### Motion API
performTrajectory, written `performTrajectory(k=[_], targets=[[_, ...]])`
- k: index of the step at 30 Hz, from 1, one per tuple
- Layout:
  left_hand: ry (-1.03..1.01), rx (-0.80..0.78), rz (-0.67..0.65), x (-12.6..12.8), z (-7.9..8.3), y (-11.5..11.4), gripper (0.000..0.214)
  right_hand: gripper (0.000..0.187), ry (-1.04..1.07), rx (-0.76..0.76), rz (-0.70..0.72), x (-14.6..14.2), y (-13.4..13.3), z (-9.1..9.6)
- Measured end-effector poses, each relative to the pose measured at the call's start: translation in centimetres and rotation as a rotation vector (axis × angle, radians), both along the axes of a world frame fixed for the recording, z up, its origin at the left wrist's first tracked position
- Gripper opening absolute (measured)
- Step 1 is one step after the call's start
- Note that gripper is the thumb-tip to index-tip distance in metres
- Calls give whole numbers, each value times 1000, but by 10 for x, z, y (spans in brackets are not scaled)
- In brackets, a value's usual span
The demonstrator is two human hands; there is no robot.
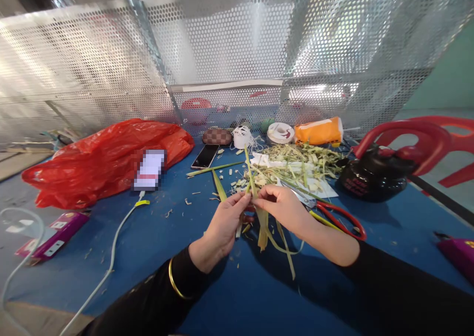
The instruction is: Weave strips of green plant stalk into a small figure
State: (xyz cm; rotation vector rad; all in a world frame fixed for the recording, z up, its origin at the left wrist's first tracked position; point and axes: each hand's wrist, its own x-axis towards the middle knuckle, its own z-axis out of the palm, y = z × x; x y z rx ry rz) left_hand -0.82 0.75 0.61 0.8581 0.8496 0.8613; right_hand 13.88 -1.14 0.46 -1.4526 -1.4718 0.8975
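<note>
Dried leaf strips [262, 225] in pale green and straw colour hang from between my two hands, over the blue table. My left hand [227, 220] pinches them from the left, thumb and forefinger pressed together. From the right, my right hand [279, 202] closes its fingertips on the same strips, almost touching the left fingertips. One narrow green blade points up and away from the grip. Below, several thin loose ends curl downward. Scissors with red handles [353, 222] lie under and beside my right forearm. A long green leaf [219, 185] lies just beyond my left hand.
Behind my hands lies a heap of leaf scraps [307, 160]. A black kettle [374, 175] stands right; a red plastic bag [114, 155], a lit phone [149, 169] with a cable and a purple power strip [55, 237] lie left. At the back are a dark phone [206, 156] and a tape roll [280, 133].
</note>
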Motion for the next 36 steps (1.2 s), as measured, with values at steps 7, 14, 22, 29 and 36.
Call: performTrajectory(k=[7,14,22,29,36], targets=[[26,72,-17,-4,1,2,27,31,318,-296,248,-4,-6,4],[48,66,-11,-4,-1,3,30,28,426,-277,163,-8,-9,6],[-135,-11,126,-10,1,14,32,19,270,-290,209,-12,-14,8],[-93,-10,81,-6,-1,7,39,29,269,-258,208,-19,-16,-3],[-172,47,68,-6,0,3,35,33,271,-248,239,-23,-20,-14]])
